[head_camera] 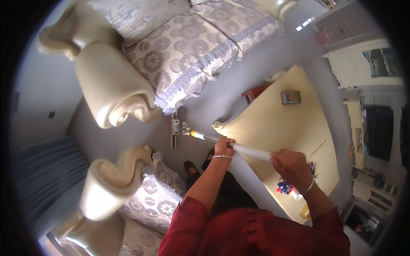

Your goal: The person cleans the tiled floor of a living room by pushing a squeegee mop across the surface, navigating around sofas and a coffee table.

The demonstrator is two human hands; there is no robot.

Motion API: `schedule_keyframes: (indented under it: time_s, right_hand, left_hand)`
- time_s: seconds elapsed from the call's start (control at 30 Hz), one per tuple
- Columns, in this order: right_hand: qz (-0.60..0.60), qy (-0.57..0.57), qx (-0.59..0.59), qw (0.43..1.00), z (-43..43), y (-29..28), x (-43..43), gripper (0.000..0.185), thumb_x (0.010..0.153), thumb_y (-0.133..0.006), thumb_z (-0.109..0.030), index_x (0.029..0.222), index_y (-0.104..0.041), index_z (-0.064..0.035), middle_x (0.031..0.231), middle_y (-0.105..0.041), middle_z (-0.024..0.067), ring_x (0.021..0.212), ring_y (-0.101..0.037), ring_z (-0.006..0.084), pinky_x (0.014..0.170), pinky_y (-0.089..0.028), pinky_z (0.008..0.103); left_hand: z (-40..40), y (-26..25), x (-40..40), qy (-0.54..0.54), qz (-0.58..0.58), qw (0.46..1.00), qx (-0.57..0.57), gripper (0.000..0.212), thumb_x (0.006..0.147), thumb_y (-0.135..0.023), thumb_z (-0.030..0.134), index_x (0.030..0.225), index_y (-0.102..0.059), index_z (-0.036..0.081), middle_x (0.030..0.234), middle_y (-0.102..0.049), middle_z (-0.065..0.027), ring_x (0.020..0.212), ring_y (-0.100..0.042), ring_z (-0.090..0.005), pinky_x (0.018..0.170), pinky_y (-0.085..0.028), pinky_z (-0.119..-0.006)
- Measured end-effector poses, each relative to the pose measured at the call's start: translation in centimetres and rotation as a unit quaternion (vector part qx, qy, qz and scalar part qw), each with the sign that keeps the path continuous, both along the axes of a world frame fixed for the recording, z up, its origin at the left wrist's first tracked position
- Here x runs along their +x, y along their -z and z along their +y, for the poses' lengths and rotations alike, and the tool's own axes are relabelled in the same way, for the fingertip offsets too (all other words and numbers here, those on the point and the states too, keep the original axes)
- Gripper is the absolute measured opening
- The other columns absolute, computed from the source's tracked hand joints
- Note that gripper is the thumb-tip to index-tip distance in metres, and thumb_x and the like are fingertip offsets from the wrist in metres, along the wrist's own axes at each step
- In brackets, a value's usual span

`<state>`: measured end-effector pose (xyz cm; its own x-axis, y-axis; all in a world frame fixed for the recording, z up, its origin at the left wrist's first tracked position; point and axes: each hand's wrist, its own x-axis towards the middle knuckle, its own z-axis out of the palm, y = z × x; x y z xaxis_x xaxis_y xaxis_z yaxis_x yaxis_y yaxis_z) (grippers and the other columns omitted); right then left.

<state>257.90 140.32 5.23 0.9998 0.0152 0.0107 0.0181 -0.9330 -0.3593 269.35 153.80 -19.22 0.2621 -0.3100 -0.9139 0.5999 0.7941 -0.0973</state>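
Observation:
A long-handled flat mop or floor squeegee slants across the view, its wide head [173,133] down on the grey floor near the sofa's scrolled arm. My left hand [224,147] is closed around the metal part of its pole. Higher up, my right hand [289,166] grips the end of the white handle sleeve [251,151]. Between the head and my left hand the pole carries a yellow and white collar [197,134]. My right forearm passes above the cream table [282,128], partly hiding small red and blue toys [286,187] there.
A cream sofa [110,80] with a floral, lace-edged cover stands ahead, and a matching armchair [105,185] is at the left. A red stool [254,93] sits partly under the table. The table bears a small box [291,97]. Small debris [202,116] dots the floor.

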Motion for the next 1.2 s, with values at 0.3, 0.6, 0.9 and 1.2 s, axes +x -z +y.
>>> schedule_keyframes:
  time_s: [0.3, 0.6, 0.9, 1.2]
  right_hand:
    - [0.057, 0.122, 0.034, 0.990, 2.1, 3.5, -6.0, 0.013, 0.077, -0.057, -0.017, 0.085, -0.058, -0.0071, 0.071, -0.056, 0.0072, 0.061, -0.057, 0.0232, 0.051, -0.045, 0.0326]
    - [0.050, 0.250, 0.070, 0.964, 2.9, 3.2, -10.5, 0.013, 0.075, -0.059, -0.015, 0.086, -0.058, -0.0083, 0.068, -0.057, 0.0074, 0.059, -0.057, 0.0239, 0.051, -0.044, 0.0336]
    - [0.251, 0.231, 0.088, 0.936, 8.6, 4.0, -15.9, 0.027, 0.078, -0.056, -0.025, 0.097, -0.053, -0.0067, 0.079, -0.056, 0.0120, 0.068, -0.057, 0.0293, 0.055, -0.045, 0.0414]
    - [0.336, 0.328, 0.242, 0.849, 15.3, 8.4, -18.4, 0.024, 0.076, -0.055, -0.027, 0.086, -0.055, -0.0053, 0.073, -0.060, 0.0146, 0.071, -0.059, 0.0333, 0.061, -0.046, 0.0431]
  left_hand:
    - [1.2, 3.3, -3.9, 0.142, 0.018, 0.988, 0.055, 0.019, 0.075, -0.044, -0.003, 0.062, -0.035, 0.008, 0.050, -0.033, -0.0007, 0.040, -0.034, -0.0114, 0.040, -0.036, -0.026]
    - [-1.1, 3.9, -6.0, 0.296, -0.006, 0.953, 0.064, 0.018, 0.079, -0.044, 0.001, 0.063, -0.039, 0.006, 0.050, -0.035, -0.0033, 0.042, -0.036, -0.0159, 0.045, -0.040, -0.032]
    - [5.2, 5.9, -10.1, 0.429, 0.043, 0.901, -0.045, 0.020, 0.079, -0.046, 0.006, 0.060, -0.041, 0.005, 0.055, -0.043, -0.0108, 0.053, -0.045, -0.0252, 0.058, -0.044, -0.038]
    - [12.0, 9.8, -10.8, 0.515, 0.112, 0.849, -0.039, 0.013, 0.080, -0.048, 0.011, 0.071, -0.045, 0.002, 0.067, -0.050, -0.0162, 0.067, -0.052, -0.0315, 0.072, -0.046, -0.048]
